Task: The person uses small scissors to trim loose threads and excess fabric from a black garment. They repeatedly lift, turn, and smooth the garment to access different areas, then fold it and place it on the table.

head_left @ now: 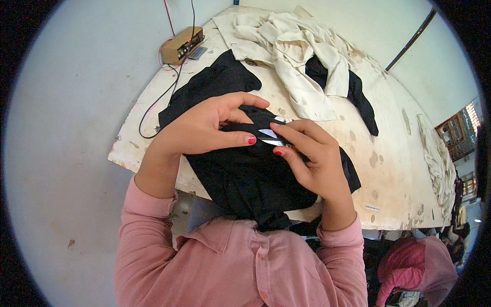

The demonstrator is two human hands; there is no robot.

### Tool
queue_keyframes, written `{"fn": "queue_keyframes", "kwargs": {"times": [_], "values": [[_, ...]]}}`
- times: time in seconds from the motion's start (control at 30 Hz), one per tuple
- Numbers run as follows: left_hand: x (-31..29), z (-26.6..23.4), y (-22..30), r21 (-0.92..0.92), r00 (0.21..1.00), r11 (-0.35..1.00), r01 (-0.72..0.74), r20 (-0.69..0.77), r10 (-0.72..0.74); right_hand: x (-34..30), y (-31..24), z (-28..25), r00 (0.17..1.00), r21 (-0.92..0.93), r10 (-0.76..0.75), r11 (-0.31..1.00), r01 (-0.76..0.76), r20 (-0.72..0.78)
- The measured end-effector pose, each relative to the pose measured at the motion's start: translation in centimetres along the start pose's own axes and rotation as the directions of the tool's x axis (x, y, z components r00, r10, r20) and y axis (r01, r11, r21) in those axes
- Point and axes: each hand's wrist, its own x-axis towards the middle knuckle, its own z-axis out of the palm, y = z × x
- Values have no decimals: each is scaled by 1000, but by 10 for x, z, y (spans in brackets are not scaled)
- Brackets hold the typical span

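Apparently unfinished, extent unclear: black cloth (245,174) clamped in left hand (204,125), snips (268,134) pinched in right hand (318,156), white cloth (291,51) untouched, twelve o'clock.

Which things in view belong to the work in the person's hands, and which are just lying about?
Likely part of the job:
- loose black cloth, touched by the left hand
- small shiny pointed tool, possibly snips, at the right hand's fingertips

Apparently lying about:
- crumpled cream cloth
- tan box-shaped device with knobs
- small blue-grey keypad
- black sleeve-shaped cloth
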Motion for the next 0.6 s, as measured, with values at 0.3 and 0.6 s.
{"fn": "queue_keyframes", "kwargs": {"times": [0.3, 0.6], "values": [[5, 1, 4, -24, 1000, 1000, 8, 9, -8, 11, 23, -5, 998, 47, -44, 998, 46, -43], [-11, -20, -29, 681, 729, 729, 70, -533, 428, -41, 43, -27, 922, -281, 386, 888, -365, 23]]}}
